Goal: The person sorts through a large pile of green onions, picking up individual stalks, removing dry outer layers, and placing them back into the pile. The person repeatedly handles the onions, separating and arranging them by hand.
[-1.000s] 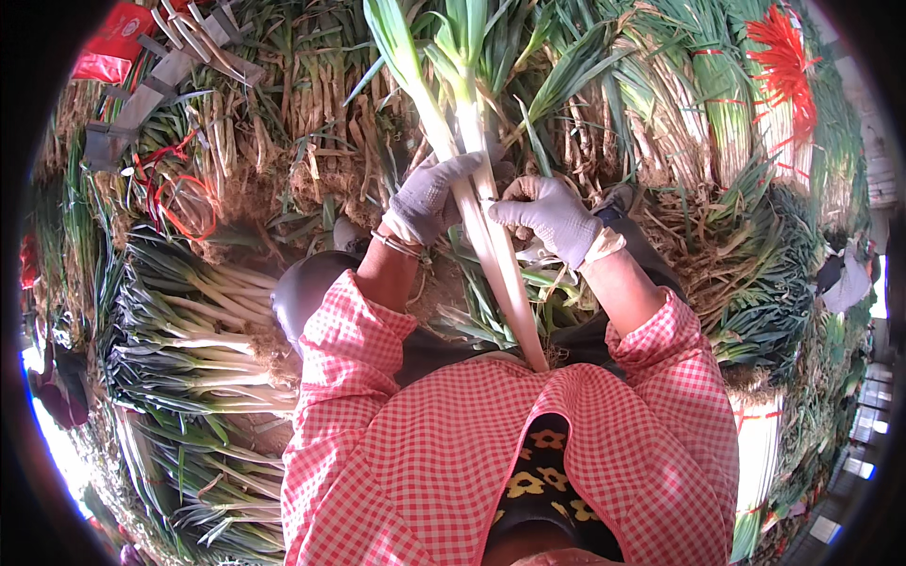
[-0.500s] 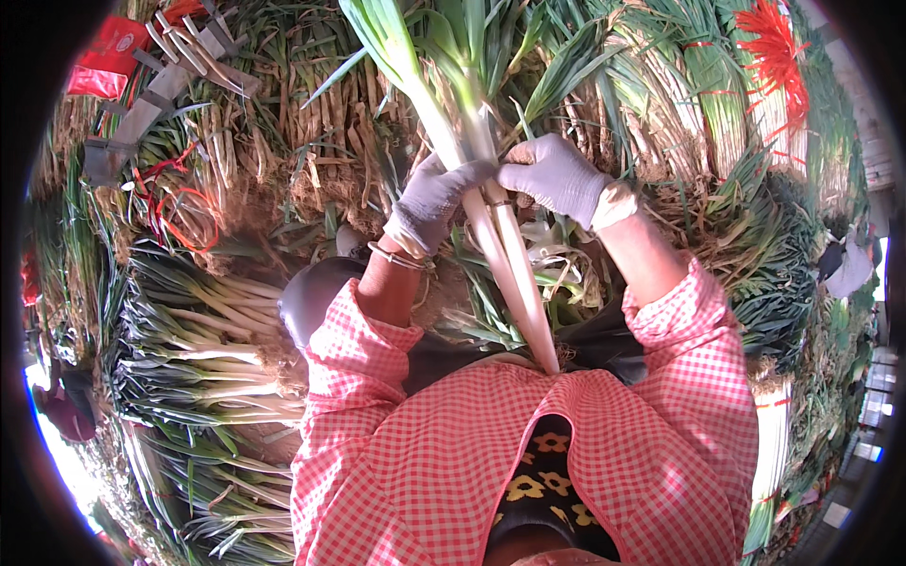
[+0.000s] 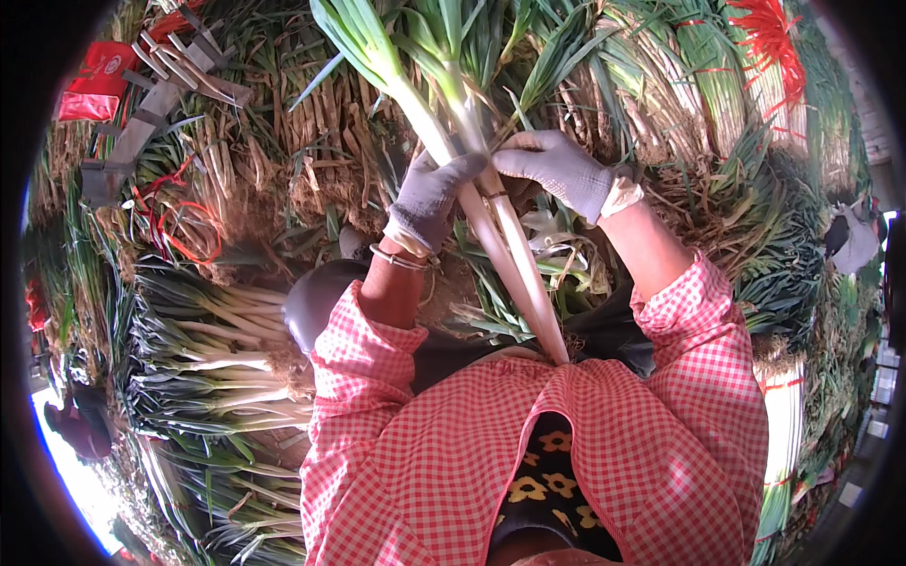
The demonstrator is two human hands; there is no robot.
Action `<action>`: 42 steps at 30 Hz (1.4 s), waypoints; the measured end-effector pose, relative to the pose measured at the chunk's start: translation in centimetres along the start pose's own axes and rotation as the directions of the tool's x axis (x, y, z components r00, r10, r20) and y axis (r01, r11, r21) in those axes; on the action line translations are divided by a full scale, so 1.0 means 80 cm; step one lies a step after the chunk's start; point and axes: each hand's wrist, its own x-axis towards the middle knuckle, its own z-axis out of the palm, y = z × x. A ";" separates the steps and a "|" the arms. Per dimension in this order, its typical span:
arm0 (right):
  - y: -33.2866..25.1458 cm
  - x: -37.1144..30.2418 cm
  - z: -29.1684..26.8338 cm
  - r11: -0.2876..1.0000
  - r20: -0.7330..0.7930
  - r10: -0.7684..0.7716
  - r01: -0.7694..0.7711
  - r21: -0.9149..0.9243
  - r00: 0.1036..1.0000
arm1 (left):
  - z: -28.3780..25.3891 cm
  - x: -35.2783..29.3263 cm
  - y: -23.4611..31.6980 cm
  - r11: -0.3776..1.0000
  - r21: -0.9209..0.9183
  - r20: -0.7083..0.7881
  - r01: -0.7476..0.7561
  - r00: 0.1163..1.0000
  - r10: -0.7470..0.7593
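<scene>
Two long green onions [image 3: 511,247] with thick white stems slant across in front of me, leaves pointing away and root ends near my shirt. My left hand [image 3: 432,200], in a pale grey glove, is wrapped round their stems at mid-length. My gloved right hand [image 3: 559,172] is beside the stems on the right, thumb and forefinger pinched together close to them. Whatever is between those fingertips is too small to make out. Loose peeled leaves [image 3: 566,253] lie beneath my hands.
Trimmed green onions [image 3: 212,354] lie piled at the left. Dense rows of untrimmed onions [image 3: 330,141] stand at the back. A metal rack with prongs [image 3: 151,118], a red packet [image 3: 99,80] and red ties [image 3: 189,231] are far left; more red ties [image 3: 769,42] hang back right.
My right hand has drawn slightly up and away from the left thumb, its fingers now pinched beside the stems. My left hand keeps its grip on the green onions.
</scene>
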 end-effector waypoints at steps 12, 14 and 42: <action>-0.036 0.035 -0.006 0.862 0.024 0.144 -0.113 -0.494 0.989 | 0.006 -0.002 0.005 0.984 0.178 -0.014 -0.006 1.000 0.009; -0.034 0.037 -0.004 0.880 0.063 0.164 -0.117 -0.461 0.984 | 0.006 -0.002 0.005 0.985 0.171 -0.009 -0.002 1.000 0.003; 0.042 -0.199 -0.122 0.817 0.396 0.305 -0.024 -0.577 0.866 | -0.113 0.045 0.083 0.999 -0.041 -0.212 0.004 0.977 -0.013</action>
